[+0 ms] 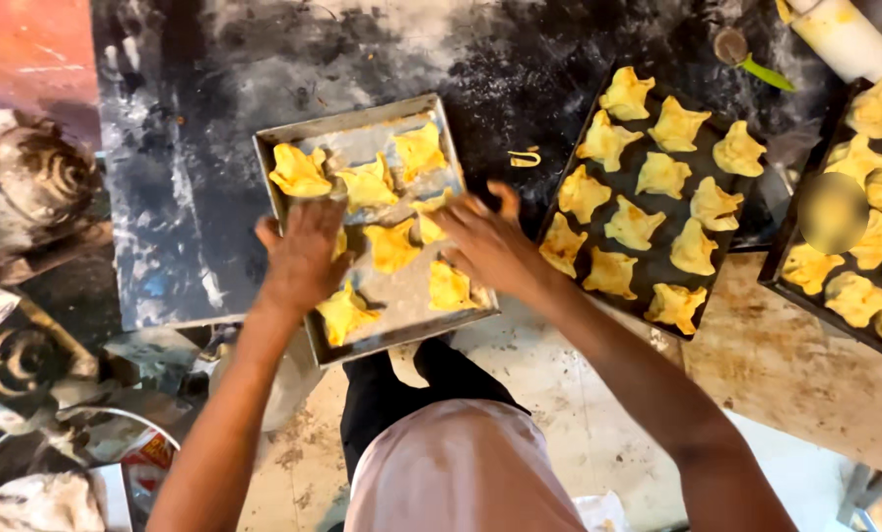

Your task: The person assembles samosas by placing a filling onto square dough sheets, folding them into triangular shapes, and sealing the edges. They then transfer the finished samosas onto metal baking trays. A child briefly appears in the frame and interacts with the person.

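Flour-smeared dark desk point(520, 59) fills my head view. On it sits a shallow silver metal tray point(293, 138) of yellow folded dough parcels point(392, 246). My left hand point(303, 256) and right hand point(490, 241) rest flat among them, grip apart, fingers spread, seemingly spacing them. A dark tray point(648, 266) beside holds neat rows.

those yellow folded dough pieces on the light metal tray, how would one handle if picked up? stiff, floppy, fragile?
Probably soft: each yellow dough piece has pinched, uneven folds that a hard squeeze would likely crush. Probably light, being small and thin-edged. Unlikely to roll, since they lie flat on the metal tray. The left hand and right hand rest among them.
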